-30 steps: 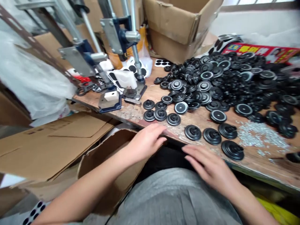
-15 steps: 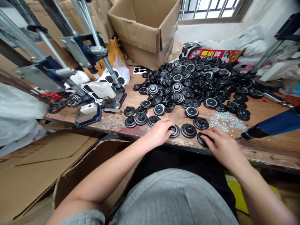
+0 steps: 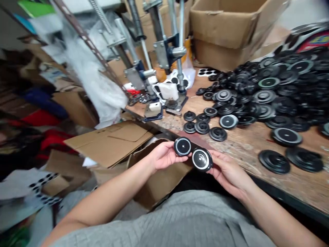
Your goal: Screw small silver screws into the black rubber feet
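Observation:
My left hand [image 3: 164,156] is closed on a round black stepped disc [image 3: 182,146], its flat face with a pale ring turned up towards me. A second disc of the same kind [image 3: 202,159], with a shiny ringed face, is gripped at its right rim by my right hand [image 3: 224,168]. Both discs are held side by side in front of the table edge, above an open cardboard box [image 3: 159,187]. On the wooden table [image 3: 241,142] just beyond my hands sit several black stepped discs [image 3: 202,127], knob side up. Two more [image 3: 273,161] lie to the right.
A big heap of black discs [image 3: 267,97] covers the table's right side. Hand presses [image 3: 164,55] stand at the back left, near scissors [image 3: 136,99]. Behind is a large open carton [image 3: 223,34]. Flattened cardboard [image 3: 113,140] and plastic wrap [image 3: 100,79] lie at the left.
Both hands have picked up a disc each from the table edge and brought them towards the body, faces turned up. The view has swung to the left.

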Tool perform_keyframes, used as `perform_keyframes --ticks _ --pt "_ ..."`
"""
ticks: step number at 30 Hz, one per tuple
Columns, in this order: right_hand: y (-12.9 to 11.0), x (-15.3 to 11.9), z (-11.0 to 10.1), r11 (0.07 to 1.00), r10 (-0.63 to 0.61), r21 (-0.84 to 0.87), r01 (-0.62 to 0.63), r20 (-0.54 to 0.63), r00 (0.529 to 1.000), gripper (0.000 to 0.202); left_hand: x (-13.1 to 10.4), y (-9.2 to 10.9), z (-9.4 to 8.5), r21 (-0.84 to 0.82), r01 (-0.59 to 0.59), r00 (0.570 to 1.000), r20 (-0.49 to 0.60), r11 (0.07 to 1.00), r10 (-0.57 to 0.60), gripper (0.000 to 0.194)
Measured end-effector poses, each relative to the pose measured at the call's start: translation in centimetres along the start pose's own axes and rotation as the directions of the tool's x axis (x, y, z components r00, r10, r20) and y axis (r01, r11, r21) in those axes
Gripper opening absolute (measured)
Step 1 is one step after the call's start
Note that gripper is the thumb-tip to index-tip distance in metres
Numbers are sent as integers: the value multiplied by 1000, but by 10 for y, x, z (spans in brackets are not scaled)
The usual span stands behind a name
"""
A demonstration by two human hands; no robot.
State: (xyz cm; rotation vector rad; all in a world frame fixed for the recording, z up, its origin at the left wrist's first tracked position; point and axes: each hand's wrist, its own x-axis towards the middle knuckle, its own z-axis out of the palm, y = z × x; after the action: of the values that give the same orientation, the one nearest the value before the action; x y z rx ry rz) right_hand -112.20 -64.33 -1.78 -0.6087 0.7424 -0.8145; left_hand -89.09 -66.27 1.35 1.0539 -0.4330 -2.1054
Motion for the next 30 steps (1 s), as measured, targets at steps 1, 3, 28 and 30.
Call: perform_keyframes --ticks 1,3,28,30 --pt "9 13 7 999 28 30 -29 27 999 27 -7 -1 -10 -26 -21 998 -62 999 20 26" --pt "22 34 17 995 72 59 -76 61 996 23 -17 -2 -25 -81 -57 984 -171 995 42 25" --pt "46 68 22 980 184 51 -192 137 973 18 -40 -14 -50 303 -242 954 -102 922 283 43" --pt "48 68 23 982 179 39 -187 146 973 18 -40 -14 -49 313 -243 951 -112 918 289 40"
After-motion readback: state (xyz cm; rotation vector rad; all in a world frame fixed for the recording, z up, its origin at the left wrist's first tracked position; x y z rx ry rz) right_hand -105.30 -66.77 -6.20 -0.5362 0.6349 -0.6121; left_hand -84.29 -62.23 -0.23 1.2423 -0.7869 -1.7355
